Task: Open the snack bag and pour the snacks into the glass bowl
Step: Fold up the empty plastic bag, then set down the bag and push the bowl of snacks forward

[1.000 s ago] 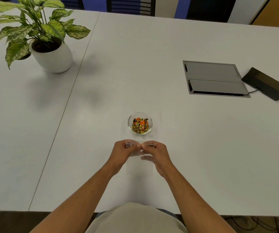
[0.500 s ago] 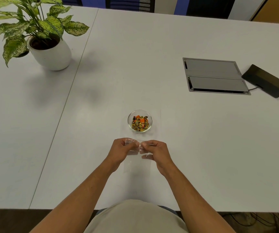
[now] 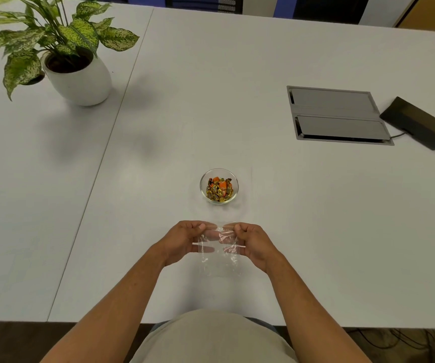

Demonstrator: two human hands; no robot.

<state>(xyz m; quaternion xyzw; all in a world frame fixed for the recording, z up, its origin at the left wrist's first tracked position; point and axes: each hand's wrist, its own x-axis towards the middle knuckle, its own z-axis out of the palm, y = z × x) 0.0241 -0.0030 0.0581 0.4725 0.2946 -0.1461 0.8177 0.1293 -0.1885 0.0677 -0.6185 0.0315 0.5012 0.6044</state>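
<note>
Glass bowl (image 3: pixel 219 186) positioned centrally on table (image 3: pixel 263 61), snacks (image 3: pixel 219 189) contained in bowl, snack bag (image 3: pixel 219 248) held nearer between left hand (image 3: pixel 182 241) and right hand (image 3: pixel 254 244), potted plant (image 3: pixel 77 74) located far left, floor box (image 3: pixel 338 115) right, black device (image 3: pixel 416 123) beside it.

Bag (image 3: pixel 219 251): clear plastic, crumpled, looks empty, held up above the table close to its near edge.
Bowl (image 3: pixel 219 186): small clear glass, upright, mid-table, just beyond the bag.
Snacks (image 3: pixel 219 189): gold and orange wrapped pieces heaped inside the bowl.
</note>
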